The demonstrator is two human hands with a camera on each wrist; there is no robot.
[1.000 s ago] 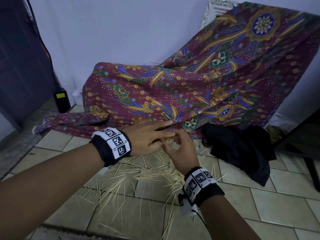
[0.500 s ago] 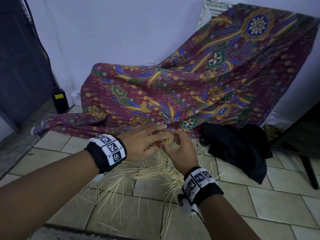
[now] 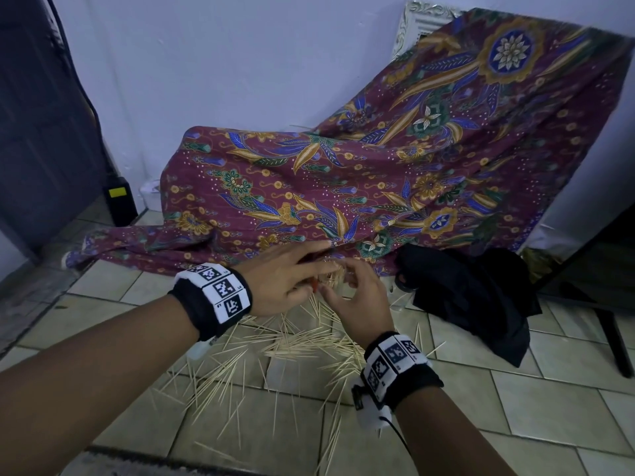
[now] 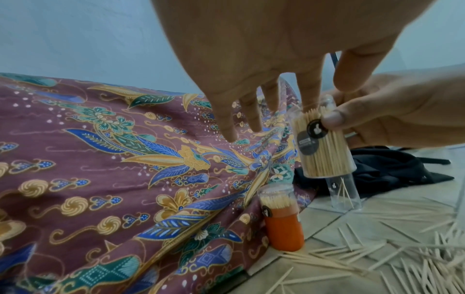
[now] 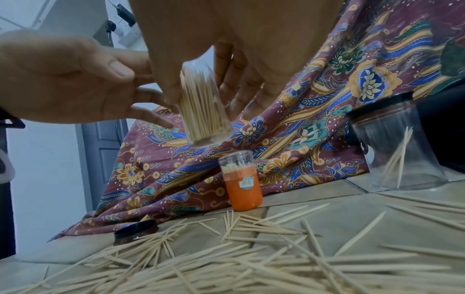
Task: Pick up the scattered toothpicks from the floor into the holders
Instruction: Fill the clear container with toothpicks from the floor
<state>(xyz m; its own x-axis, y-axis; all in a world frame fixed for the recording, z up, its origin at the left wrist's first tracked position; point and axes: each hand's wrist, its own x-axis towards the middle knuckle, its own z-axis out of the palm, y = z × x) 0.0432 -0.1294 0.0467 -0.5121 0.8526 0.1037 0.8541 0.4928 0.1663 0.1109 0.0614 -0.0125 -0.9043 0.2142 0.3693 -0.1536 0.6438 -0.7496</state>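
Note:
My right hand (image 3: 357,297) grips a clear holder (image 4: 324,147) packed with toothpicks and keeps it upright above the floor. My left hand (image 3: 292,276) reaches over it with straight fingers, and its index finger (image 4: 310,97) touches the toothpick tips. An orange holder (image 5: 242,183), full and capped with a clear lid, stands by the cloth. Behind it on the tiles stands another clear holder (image 5: 400,155) with only a few toothpicks in it. Several loose toothpicks (image 3: 292,345) lie scattered on the floor below my wrists.
A patterned maroon cloth (image 3: 343,183) drapes down to the floor just behind the holders. A black garment (image 3: 474,297) lies to the right, next to a dark table leg (image 3: 611,338). A black lid (image 5: 135,231) lies among the toothpicks. A black box (image 3: 118,201) stands at the left wall.
Both hands stay together at the cloth's edge. The left hand's fingers have shifted a little further over the top of the held holder.

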